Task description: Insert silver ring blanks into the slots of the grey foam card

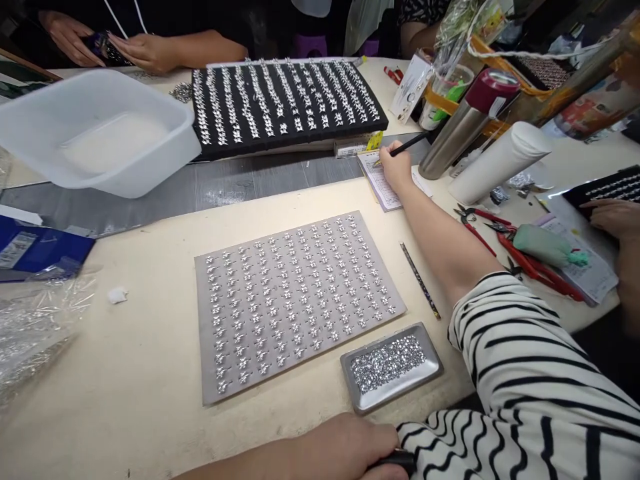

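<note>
My right hand [397,167], at the end of a striped sleeve, is closed round a black pen [411,143] and rests on a printed notepad [381,190]. My left hand [350,443] lies at the bottom edge, fingers curled round a black object [400,460] whose kind I cannot make out. Between them is a grey board [300,287] carrying rows of small silver star-shaped pieces. A shallow metal tray [395,393] of loose sparkling stones sits at its lower right corner. Beside the board lies a thin patterned stick [420,280].
Farther back, a black foam board [300,141] bears similar rows, beside a translucent plastic tub [165,163]. To the right stand a steel flask [453,130] and a white roll [500,163], with red-handled pliers [530,263] nearby. Co-workers' hands [150,52] show at top left and far right.
</note>
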Demonstrator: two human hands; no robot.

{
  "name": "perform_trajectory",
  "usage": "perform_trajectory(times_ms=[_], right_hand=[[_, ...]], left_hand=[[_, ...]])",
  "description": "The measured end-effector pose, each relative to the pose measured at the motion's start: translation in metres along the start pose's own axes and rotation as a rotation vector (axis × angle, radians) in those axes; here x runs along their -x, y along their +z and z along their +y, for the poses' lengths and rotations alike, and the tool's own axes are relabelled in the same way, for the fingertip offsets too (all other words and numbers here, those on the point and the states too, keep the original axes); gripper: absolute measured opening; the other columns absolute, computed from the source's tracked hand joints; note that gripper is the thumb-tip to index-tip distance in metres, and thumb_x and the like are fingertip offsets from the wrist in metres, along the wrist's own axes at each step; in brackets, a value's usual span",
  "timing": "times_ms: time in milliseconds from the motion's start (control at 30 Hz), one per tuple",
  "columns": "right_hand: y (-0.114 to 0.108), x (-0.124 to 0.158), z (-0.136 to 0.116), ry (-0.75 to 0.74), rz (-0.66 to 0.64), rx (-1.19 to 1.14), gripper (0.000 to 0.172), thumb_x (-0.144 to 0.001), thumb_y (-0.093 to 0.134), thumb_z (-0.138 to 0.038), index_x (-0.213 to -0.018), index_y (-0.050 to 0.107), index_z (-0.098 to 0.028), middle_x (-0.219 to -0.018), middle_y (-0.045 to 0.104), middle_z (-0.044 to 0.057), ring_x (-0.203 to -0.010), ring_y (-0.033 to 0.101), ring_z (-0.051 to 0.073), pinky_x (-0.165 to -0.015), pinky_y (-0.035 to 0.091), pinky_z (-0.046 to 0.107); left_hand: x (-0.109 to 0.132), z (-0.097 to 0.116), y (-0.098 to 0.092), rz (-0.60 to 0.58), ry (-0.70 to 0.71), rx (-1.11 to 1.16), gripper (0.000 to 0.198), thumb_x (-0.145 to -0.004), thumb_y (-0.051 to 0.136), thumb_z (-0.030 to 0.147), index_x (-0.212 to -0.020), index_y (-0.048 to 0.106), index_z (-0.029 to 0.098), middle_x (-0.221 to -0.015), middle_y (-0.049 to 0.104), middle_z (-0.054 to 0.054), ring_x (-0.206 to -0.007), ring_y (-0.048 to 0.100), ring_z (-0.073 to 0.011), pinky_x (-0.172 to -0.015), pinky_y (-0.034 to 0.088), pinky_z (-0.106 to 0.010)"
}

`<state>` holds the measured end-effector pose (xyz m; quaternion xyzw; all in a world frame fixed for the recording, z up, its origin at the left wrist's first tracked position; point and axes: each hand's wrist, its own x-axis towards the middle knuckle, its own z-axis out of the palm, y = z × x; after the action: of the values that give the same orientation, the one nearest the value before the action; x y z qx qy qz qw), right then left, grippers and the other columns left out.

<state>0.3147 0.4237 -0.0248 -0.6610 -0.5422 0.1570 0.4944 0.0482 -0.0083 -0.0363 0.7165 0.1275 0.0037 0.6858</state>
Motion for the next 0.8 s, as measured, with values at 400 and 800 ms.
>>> perform_trajectory(times_ms=[400, 800], right_hand=[[0.003, -0.003, 0.007, -0.017, -0.064, 0.037, 0.03, -0.094, 0.059, -0.028, -0.071, 0.04, -0.025, -0.065, 0.049, -0.005, -0.067, 0.05, 0.013, -0.073, 0.042, 0.027], [0.005, -0.003, 0.01, -0.02, -0.07, 0.03, 0.031, -0.093, 0.057, -0.03, -0.068, 0.038, -0.026, -0.063, 0.05, -0.003, -0.068, 0.055, 0.017, -0.073, 0.043, 0.032]], left_hand=[[-0.003, -0.017, 0.012, -0.003, -0.021, 0.028, 0.048, -0.092, 0.034, 0.081, -0.097, 0.05, 0.035, -0.081, 0.064, 0.0, -0.074, 0.066, -0.0236, -0.063, 0.05, -0.034], [0.002, 0.006, -0.003, -0.023, -0.026, -0.019, 0.034, -0.093, 0.05, 0.064, -0.098, 0.045, 0.03, -0.09, 0.067, -0.003, -0.078, 0.066, -0.0227, -0.062, 0.048, -0.03]])
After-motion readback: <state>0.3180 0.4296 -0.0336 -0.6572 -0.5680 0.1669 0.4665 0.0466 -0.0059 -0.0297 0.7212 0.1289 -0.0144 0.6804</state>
